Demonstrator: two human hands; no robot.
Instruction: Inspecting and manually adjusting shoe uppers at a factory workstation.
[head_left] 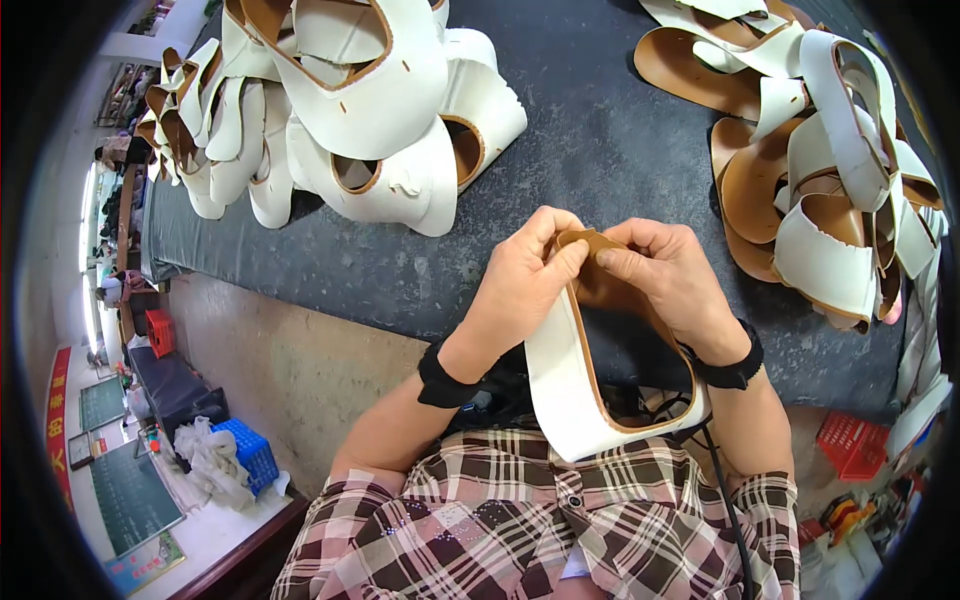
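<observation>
- Loop of white material with a tan inner face (563,390), resembling a shoe upper, is held up in front of the person's chest; its joined ends are at the top and its lower curve lies against the plaid shirt (460,540).
- Left hand (520,280): thumb and forefinger closed, pinching the tan top edge.
- Right hand (675,280): thumb and bent fingers closed on the same edge, just beside the left fingertips.
- Both wrists wear black bands (445,378).
- Beyond the hands spreads a dark, scuffed table (590,150).
- On its left side, a heap of similar white pieces (360,120) trails off to the far left.
- On its right side, a second pile (825,260) shows more tan faces.
- Farther out, a blue basket (248,452) sits at lower left, a red crate (850,445) at lower right.
</observation>
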